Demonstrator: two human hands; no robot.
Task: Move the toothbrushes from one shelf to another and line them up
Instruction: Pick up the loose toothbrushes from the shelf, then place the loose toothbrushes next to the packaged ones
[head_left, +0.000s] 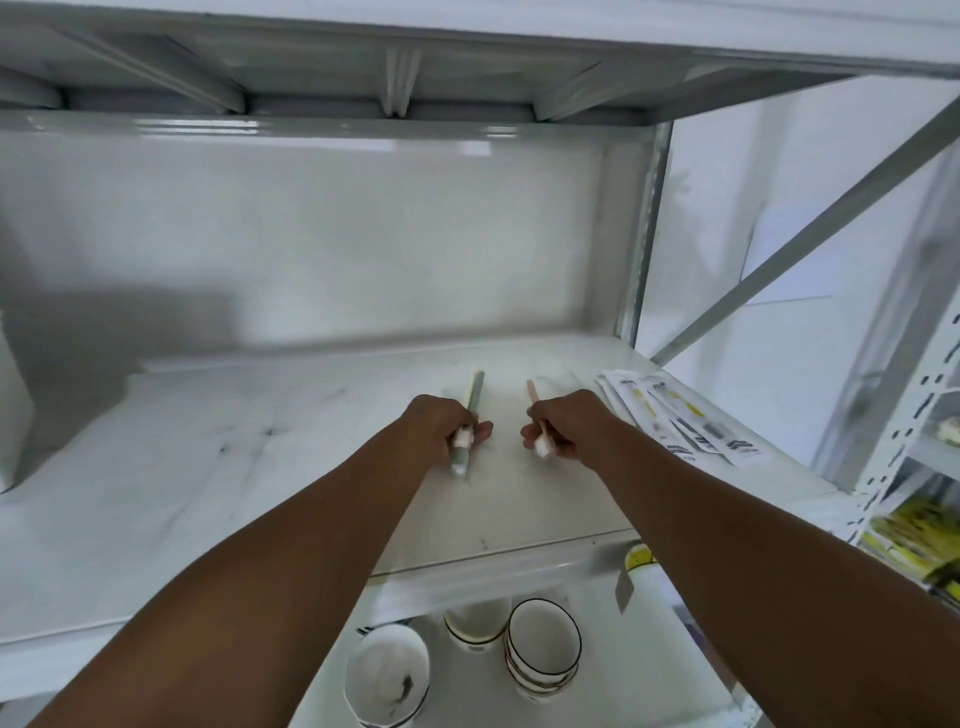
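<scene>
Got my left hand (441, 423) clamped on the green toothbrush (474, 397) and my right hand (563, 423) on the pink toothbrush (534, 396), both pointing far across the shelf (208, 467) so they'll sit parallel.

Toothbrushes (474, 400) on shelf (208, 467), packets (680, 415) to right, bowls (543, 644) below.

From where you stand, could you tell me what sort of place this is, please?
Probably a stockroom or shop storage area: white metal shelving, stacked bowls on the shelf below, and packaged goods lying at the shelf's right end.
</scene>
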